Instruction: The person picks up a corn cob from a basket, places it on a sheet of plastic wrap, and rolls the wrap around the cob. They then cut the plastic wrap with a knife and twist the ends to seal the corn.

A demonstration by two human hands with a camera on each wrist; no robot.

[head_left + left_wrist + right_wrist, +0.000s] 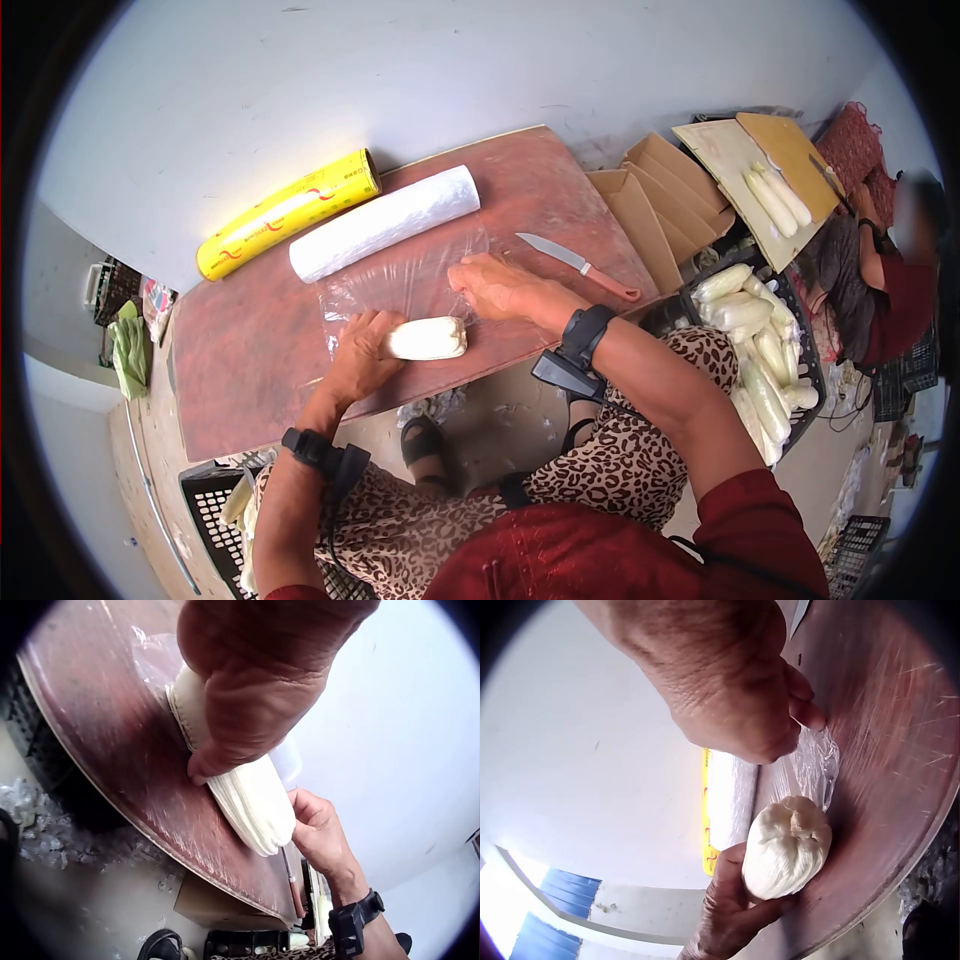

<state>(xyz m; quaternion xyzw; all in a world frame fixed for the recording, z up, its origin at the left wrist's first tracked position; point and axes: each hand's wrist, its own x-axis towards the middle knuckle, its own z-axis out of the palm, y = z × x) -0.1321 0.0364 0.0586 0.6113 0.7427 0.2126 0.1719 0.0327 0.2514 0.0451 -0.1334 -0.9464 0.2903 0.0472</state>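
A pale, cream-coloured vegetable bundle (430, 339) lies near the front edge of the reddish table. The left hand (364, 352) grips its left end, thumb on the near side; in the left wrist view that hand (259, 682) covers part of the bundle (251, 802). Clear film (385, 292) spreads on the table behind the bundle. The right hand (503, 287) pinches the film's right side with curled fingers; the right wrist view shows film (810, 761) bunched below this hand (727, 682), beside the bundle's rounded end (789, 844).
A white film roll (385, 224) and a yellow roll (290, 213) lie at the back. A knife (580, 266) with a pinkish handle is right of the right hand. Crates of pale vegetables (760, 350) flank the table; a cardboard box (665, 205) and another person (895, 290) are at right.
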